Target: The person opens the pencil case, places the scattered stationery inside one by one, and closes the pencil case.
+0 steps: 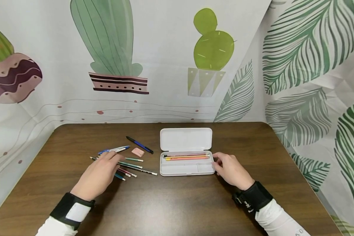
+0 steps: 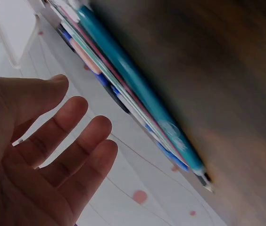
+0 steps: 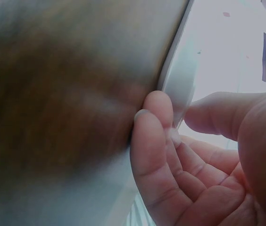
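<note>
A white pencil case (image 1: 181, 169) lies with its lid (image 1: 186, 139) folded back. Inside, several pencils, among them an orange pencil (image 1: 188, 158), lie in the long rear compartment. My right hand (image 1: 231, 170) holds the case's right edge, thumb (image 3: 208, 113) against its wall and fingers curled beside it. Over a loose pile of pencils and pens hovers my left hand (image 1: 98, 173), fingers relaxed, with nothing between them in the left wrist view. A teal pencil (image 2: 133, 84) runs past its fingertips. A black patterned pencil (image 1: 147, 171) points out toward the case.
Behind the pile lie a pink eraser (image 1: 138, 152) and a blue-and-black pen (image 1: 140, 145). A blue-and-white pen (image 1: 119, 149) rests by the left fingers. The brown table (image 1: 153, 206) ends at a printed cloth backdrop (image 1: 165, 65).
</note>
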`<state>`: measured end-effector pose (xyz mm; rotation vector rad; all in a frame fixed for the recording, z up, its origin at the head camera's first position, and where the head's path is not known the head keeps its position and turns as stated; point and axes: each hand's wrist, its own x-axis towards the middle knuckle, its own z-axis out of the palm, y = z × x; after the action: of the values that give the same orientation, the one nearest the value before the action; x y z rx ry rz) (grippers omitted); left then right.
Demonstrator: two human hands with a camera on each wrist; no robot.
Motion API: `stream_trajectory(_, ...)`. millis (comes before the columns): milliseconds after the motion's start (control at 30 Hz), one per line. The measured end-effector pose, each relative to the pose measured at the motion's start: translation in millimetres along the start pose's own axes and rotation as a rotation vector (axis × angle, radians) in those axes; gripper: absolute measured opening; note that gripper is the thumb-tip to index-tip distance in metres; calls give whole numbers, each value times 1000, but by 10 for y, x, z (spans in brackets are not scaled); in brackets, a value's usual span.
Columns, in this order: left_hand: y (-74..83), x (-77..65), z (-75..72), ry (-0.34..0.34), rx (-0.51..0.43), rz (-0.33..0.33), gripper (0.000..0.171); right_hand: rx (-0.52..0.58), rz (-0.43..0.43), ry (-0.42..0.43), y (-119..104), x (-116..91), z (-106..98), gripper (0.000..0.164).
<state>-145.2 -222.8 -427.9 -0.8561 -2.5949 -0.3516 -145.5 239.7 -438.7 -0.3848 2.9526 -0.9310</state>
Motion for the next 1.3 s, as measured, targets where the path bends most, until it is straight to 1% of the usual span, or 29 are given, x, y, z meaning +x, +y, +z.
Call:
stream_trajectory(100,-82,-61,-12,2,20,-11,32,-2,0,-1,-4,-6,-2,30)
stream_trajectory(233,-169,-122,-10,-9,29,-33,29,-10,-5,3,1,-7,4,29)
stream_trajectory(500,-285,-229,-26,-29,35,-73,31,-15,-11,11,11,5,20,29)
stream_trajectory(667,-320,-259,-34,-38,40,-77,30,-17,-12,17,10,15,19,28)
stream_trajectory(900,-348,-255,-33,-77,33,-95,26,-8,0,14,2,10,11,28)
stream_trajectory(1000,-361,-254,-30,-79,41,-87,26,-10,1,13,0,10,10,28)
stream_trajectory(1200,-380,-253,-21,-58,62,-46,27,-16,3,12,2,12,9,28)
stream_trajectory(1300,-388,-255,-21,-73,66,-45,28,-16,2,10,4,14,11,29)
